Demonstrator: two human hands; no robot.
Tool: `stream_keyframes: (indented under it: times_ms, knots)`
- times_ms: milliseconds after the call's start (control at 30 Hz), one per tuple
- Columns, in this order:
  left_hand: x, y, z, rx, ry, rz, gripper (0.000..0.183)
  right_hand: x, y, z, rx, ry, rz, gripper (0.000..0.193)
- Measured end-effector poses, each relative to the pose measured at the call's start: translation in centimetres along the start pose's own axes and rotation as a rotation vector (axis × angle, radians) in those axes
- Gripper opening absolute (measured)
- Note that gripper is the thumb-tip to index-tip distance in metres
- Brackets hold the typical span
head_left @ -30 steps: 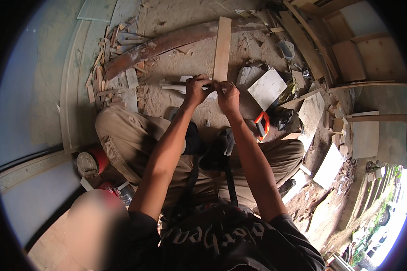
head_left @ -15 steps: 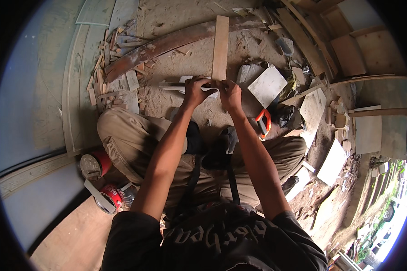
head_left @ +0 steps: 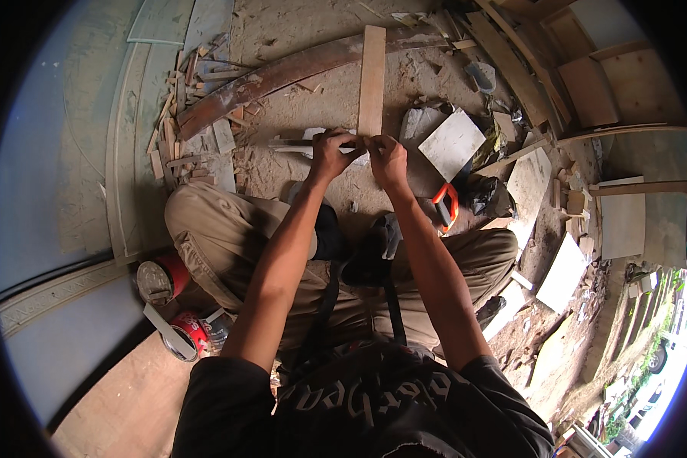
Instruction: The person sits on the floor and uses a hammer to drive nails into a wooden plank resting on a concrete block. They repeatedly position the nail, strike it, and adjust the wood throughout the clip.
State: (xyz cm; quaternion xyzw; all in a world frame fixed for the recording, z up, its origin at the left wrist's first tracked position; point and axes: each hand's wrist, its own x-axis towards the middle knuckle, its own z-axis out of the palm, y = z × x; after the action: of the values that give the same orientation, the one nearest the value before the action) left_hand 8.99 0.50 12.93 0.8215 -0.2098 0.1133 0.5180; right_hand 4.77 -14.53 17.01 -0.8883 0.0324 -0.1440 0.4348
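A long, narrow wooden board [head_left: 371,80] stretches away from me, its near end between my hands. My left hand [head_left: 330,159] is closed, thumb and fingers pinched at the board's near left corner. A thin flat strip [head_left: 286,145], dark on top with a pale edge, sticks out leftward from under that hand; its exact kind I cannot make out. Closed as well, my right hand [head_left: 389,159] pinches the near end of the board with its fingertips. Both sets of fingertips almost touch, and the fingers partly hide the board's end.
By my right knee lies an orange-and-black handle [head_left: 446,206]. A square white panel [head_left: 451,145] rests beyond it. Behind the board runs a long brown beam [head_left: 275,80]. Scrap wood [head_left: 198,72] is heaped at the left. Near my left leg stand red cans [head_left: 174,276].
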Motion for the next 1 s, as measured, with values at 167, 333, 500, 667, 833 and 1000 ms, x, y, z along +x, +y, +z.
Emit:
stream_keyframes:
  times_ms: [167, 333, 500, 667, 833, 1000]
  knots:
    - [0.1, 0.5, 0.0, 0.002, -0.008, 0.01, 0.018, -0.1, 0.4, 0.0, -0.02, 0.013, -0.018, 0.026]
    - [0.1, 0.3, -0.1, 0.011, 0.013, 0.003, 0.018, 0.0, -0.1, -0.2, 0.005, -0.004, -0.031, 0.025]
    - [0.6, 0.9, -0.2, 0.064, 0.035, 0.091, 0.014, 0.1, -0.2, -0.4, 0.003, -0.012, -0.013, 0.024]
    - [0.3, 1.4, -0.2, 0.088, 0.043, 0.108, 0.012, -0.2, -0.2, -0.2, 0.033, 0.029, -0.01, 0.024]
    - [0.0, 1.4, 0.0, 0.124, 0.068, 0.166, 0.011, -0.3, -1.0, -0.5, 0.07, 0.003, 0.033, 0.023]
    - [-0.1, 1.1, 0.4, 0.116, 0.044, 0.148, 0.011, -0.4, -0.6, -0.7, 0.09, 0.007, 0.003, 0.024]
